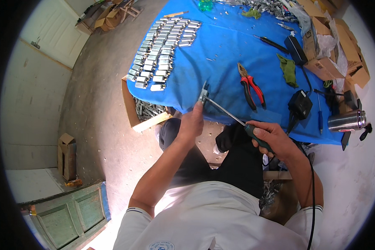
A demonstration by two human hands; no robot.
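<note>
left hand (191, 124) fingers pinch small metal part (203, 94) at near edge of blue cloth (221, 58) | right hand (272, 139) fingers wrap green handle of screwdriver (233, 118), tip on the part | red pliers (251, 88) on cloth just beyond | rows of metal pieces (160, 50) on cloth's far-left | steel flask (348, 121) at cloth's right edge
</note>
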